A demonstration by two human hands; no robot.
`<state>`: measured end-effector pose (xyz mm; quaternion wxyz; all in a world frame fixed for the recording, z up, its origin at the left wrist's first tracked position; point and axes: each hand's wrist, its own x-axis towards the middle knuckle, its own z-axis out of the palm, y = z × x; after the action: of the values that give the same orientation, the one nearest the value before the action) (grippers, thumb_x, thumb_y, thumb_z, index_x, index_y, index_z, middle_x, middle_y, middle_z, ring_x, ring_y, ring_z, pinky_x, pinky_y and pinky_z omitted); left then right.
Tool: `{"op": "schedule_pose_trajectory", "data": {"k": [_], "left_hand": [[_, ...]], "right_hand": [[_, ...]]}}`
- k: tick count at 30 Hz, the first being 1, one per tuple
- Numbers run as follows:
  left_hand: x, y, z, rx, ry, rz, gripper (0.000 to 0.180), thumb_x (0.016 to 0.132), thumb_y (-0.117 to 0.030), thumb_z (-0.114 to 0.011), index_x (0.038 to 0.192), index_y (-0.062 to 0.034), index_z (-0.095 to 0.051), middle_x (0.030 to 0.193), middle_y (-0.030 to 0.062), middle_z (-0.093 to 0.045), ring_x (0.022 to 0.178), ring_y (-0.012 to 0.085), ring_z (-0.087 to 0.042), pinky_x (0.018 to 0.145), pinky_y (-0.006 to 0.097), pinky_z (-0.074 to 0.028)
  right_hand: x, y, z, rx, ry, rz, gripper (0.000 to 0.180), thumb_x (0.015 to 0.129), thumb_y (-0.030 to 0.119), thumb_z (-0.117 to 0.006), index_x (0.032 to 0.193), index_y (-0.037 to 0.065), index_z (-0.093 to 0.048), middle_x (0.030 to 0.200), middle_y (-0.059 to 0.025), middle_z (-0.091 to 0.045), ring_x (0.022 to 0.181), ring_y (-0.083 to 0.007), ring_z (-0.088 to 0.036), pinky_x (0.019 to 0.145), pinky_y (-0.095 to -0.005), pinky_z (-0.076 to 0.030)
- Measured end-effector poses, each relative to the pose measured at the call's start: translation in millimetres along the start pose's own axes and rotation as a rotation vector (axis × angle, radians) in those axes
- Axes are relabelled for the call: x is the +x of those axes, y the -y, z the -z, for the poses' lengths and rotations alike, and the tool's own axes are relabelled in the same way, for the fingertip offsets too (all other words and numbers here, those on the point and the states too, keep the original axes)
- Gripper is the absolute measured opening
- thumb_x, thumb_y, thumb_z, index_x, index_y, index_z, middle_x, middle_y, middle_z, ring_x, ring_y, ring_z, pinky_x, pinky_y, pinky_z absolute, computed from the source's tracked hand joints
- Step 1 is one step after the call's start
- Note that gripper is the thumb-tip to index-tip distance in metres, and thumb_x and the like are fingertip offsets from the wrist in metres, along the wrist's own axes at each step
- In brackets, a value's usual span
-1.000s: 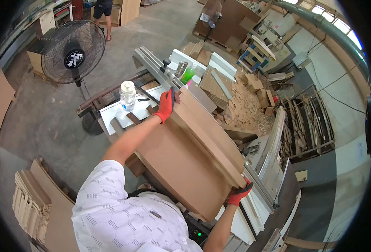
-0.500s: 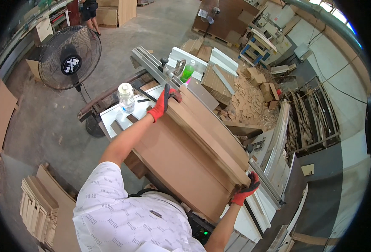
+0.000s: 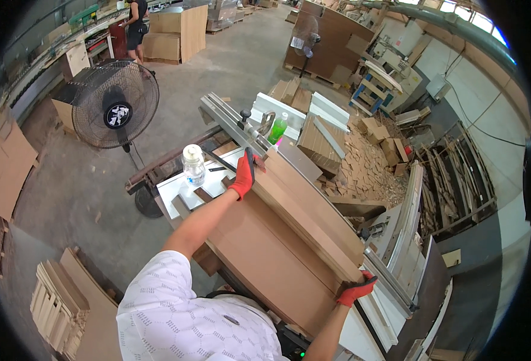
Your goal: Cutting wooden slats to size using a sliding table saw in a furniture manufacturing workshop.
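Observation:
My left hand, in a red and black work glove, is closed round the far left end of long brown wooden boards. At their near right end, my right hand, gloved alike, is closed on the boards too. The boards stand lengthwise along a metal rail; how many there are I cannot tell. Between them and my body lies a wide flat brown panel. My fingertips are partly hidden behind the boards' ends.
A clear jar with a pale lid stands beside my left forearm. Past the rail are a green bottle, stacked boards and scattered wood offcuts. A black fan is at the left. Another person stands far off.
The view has tilted up a little, so everything sits lower and further right in it. Both hands keep their grip on the boards' ends, with no clear movement of the boards along the rail.

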<state>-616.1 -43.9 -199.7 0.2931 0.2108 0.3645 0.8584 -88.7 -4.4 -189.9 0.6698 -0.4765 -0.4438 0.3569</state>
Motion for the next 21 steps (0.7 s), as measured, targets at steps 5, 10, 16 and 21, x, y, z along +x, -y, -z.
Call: {"op": "schedule_pose_trajectory", "data": {"k": [5,10,16,21], "left_hand": [[-1,-1,-1,-0.05,0.0,-0.01,0.063,0.105,-0.055,-0.037,0.074,-0.002,-0.054,0.071,0.0142,-0.06,0.063,0.0261,-0.062,0.062,0.039,-0.055],[-3,-3,-1,0.057,0.034,-0.014,0.066,0.106,-0.056,-0.032,0.075,-0.0021,-0.055,0.07,0.0138,-0.06,0.066,0.0256,-0.062,0.066,0.038,-0.055],[1,-19,17,-0.001,0.302,-0.082,0.073,0.107,-0.055,-0.018,0.1,0.0017,-0.064,0.087,0.0139,-0.066,0.082,0.0234,-0.064,0.083,0.035,-0.05],[-29,-61,62,0.063,-0.132,0.16,0.054,0.102,-0.057,-0.041,0.119,-0.0108,-0.064,0.099,0.004,-0.07,0.084,0.0137,-0.063,0.079,0.03,-0.052]], "right_hand": [[3,-9,0,-0.021,-0.047,0.023,0.05,0.106,0.039,-0.04,0.078,0.003,-0.06,0.076,-0.006,-0.06,0.075,-0.0197,-0.056,0.077,-0.0369,-0.047],[4,-8,2,-0.147,-0.043,0.131,0.049,0.106,0.038,-0.041,0.079,0.004,-0.062,0.074,-0.0055,-0.061,0.076,-0.0193,-0.057,0.076,-0.0363,-0.047],[-1,-5,23,-0.366,0.232,0.385,0.028,0.099,0.026,-0.048,0.101,0.003,-0.063,0.1,-0.0068,-0.063,0.095,-0.0201,-0.058,0.088,-0.0368,-0.047],[5,3,77,-0.068,0.115,0.075,0.037,0.101,0.029,-0.047,0.123,0.002,-0.058,0.117,-0.008,-0.061,0.114,-0.0218,-0.056,0.103,-0.0384,-0.041]]}}
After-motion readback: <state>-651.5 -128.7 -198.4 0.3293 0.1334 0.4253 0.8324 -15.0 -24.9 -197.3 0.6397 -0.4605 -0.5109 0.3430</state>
